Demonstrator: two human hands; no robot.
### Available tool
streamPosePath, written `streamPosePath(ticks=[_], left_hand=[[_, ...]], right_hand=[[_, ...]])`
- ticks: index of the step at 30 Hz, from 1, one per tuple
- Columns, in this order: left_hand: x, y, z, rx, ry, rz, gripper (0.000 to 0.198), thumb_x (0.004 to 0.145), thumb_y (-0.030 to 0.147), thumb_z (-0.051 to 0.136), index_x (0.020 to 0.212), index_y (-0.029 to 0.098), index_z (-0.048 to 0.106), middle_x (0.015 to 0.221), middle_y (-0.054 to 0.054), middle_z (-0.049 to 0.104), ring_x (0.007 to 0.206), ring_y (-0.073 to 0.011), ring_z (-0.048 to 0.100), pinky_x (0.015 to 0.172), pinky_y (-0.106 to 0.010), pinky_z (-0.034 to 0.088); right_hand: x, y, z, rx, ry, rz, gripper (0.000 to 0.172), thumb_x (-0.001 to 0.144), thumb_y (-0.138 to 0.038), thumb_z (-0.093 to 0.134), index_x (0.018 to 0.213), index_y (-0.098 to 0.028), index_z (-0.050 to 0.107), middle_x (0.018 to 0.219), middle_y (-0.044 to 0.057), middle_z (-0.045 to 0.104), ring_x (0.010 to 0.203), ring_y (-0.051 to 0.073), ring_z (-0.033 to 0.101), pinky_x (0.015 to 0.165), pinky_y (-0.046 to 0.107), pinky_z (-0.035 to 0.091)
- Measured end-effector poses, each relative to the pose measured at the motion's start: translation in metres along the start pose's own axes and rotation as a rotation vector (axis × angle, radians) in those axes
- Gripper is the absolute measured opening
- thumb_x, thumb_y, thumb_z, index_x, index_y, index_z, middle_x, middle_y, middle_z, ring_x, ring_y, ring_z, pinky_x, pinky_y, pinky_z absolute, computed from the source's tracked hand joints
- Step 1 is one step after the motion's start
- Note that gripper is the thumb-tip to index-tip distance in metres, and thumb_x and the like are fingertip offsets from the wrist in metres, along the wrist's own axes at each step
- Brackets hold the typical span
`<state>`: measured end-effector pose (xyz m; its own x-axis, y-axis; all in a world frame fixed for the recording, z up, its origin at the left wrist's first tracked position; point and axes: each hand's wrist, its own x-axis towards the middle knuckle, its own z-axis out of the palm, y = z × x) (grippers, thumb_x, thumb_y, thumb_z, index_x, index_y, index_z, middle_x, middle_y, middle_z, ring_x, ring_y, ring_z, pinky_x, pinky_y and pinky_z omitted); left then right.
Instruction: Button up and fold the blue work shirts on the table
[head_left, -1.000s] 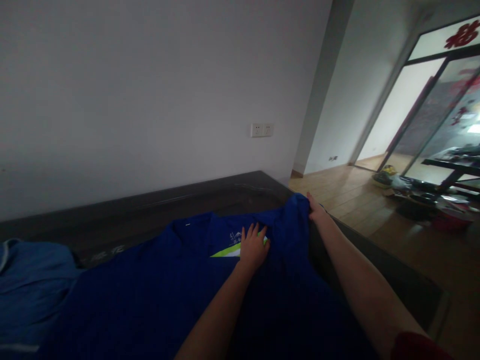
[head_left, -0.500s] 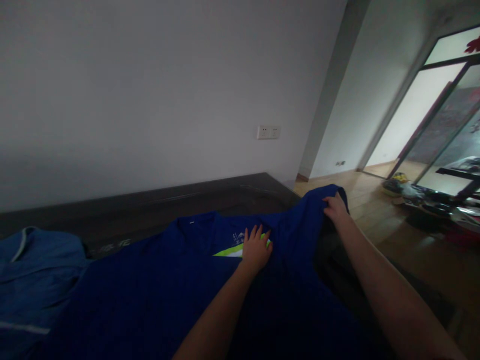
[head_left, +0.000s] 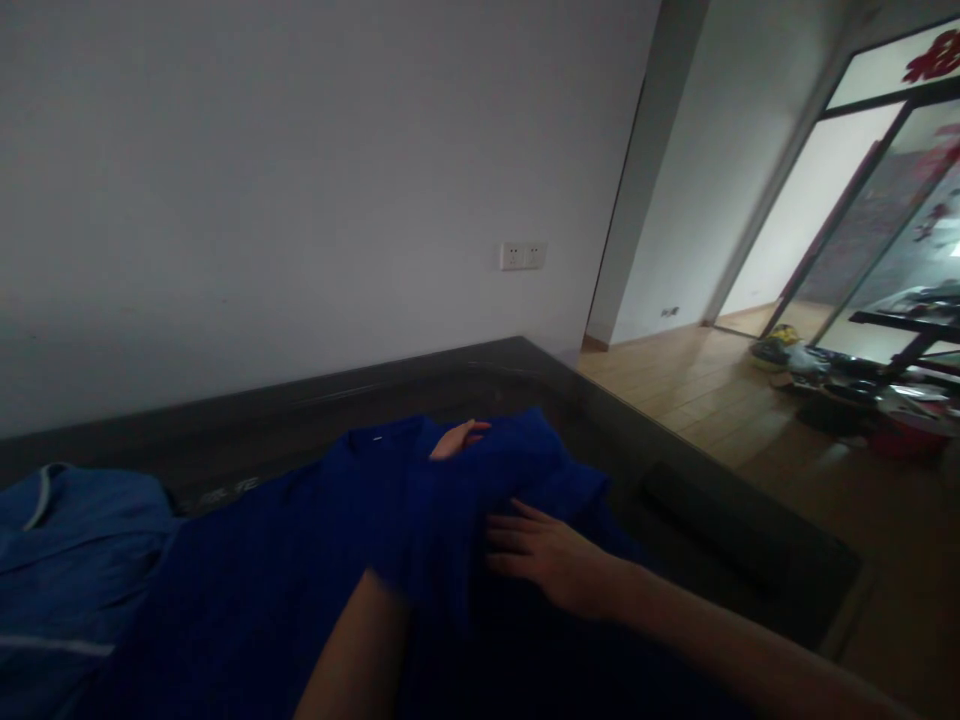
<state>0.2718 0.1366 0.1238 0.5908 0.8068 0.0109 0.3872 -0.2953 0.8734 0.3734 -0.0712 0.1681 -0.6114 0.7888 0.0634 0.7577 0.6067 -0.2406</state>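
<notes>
A dark blue shirt (head_left: 300, 560) lies spread on a dark table, its collar with a small white tag away from me. Its right side is folded inward over my left forearm, covering the wrist and the chest print. My left hand (head_left: 456, 440) sticks out beyond the fold near the collar, fingers stretched, partly hidden by cloth. On top of the folded part rests my right hand (head_left: 551, 560), fingers extended and lying against the fabric.
A lighter blue garment (head_left: 82, 560) with pale piping lies at the left. On the table's right side is a dark oblong object (head_left: 712, 520). A wall socket (head_left: 523, 256) is behind; bags and basins (head_left: 847, 390) stand on the floor at the right.
My right hand has brought the sleeve side of the shirt leftward over my left forearm and let go of the sleeve edge. The bright chest stripe is now covered.
</notes>
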Motion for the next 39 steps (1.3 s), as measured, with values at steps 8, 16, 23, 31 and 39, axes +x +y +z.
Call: streamPosePath(ticks=[8,16,23,31,39], left_hand=[[-0.002,-0.009,-0.017,-0.284,-0.191,-0.132,0.034,0.088,0.031,0.041,0.109,0.018,0.064,0.112,-0.008,0.067,0.101,-0.0189,0.063,0.086,-0.029,0.051],[-0.07,-0.008,-0.091,0.027,-0.422,-0.205,0.053,0.08,0.055,0.05,0.123,0.024,0.052,0.114,-0.007,0.061,0.097,-0.0214,0.059,0.072,-0.028,0.049],[-0.154,-0.029,-0.124,0.414,-0.48,-0.164,0.061,0.079,0.059,0.052,0.128,0.024,0.047,0.118,-0.008,0.062,0.102,-0.025,0.059,0.086,-0.033,0.044],[-0.18,-0.032,-0.143,0.558,-0.357,-0.079,0.056,0.076,0.047,0.059,0.125,0.022,0.049,0.127,-0.007,0.058,0.113,-0.0247,0.056,0.094,-0.032,0.042],[-0.21,0.027,-0.186,0.918,-0.083,0.251,0.025,0.079,0.021,0.041,0.094,0.027,0.06,0.09,0.0,0.067,0.085,-0.0179,0.063,0.078,-0.028,0.047]], right_hand=[[-0.008,0.008,0.039,0.066,-0.07,0.091,0.077,0.066,-0.003,0.039,0.141,-0.022,0.039,0.148,0.005,0.036,0.138,0.017,0.027,0.114,0.047,0.016],[-0.007,0.008,0.036,0.057,-0.119,0.083,0.078,0.065,-0.002,0.04,0.141,-0.022,0.039,0.149,0.004,0.033,0.139,0.018,0.025,0.115,0.047,0.014],[-0.007,0.011,0.041,0.079,-0.106,0.088,0.079,0.066,0.0,0.04,0.141,-0.023,0.039,0.15,0.005,0.031,0.139,0.018,0.024,0.115,0.049,0.015],[-0.009,0.011,0.04,0.081,-0.055,0.086,0.075,0.069,0.002,0.042,0.138,-0.024,0.043,0.148,0.005,0.035,0.137,0.019,0.029,0.114,0.048,0.021],[-0.016,0.015,0.039,-0.05,0.181,0.09,0.057,0.084,-0.003,0.043,0.136,-0.026,0.045,0.143,0.005,0.043,0.132,0.02,0.04,0.109,0.048,0.034]])
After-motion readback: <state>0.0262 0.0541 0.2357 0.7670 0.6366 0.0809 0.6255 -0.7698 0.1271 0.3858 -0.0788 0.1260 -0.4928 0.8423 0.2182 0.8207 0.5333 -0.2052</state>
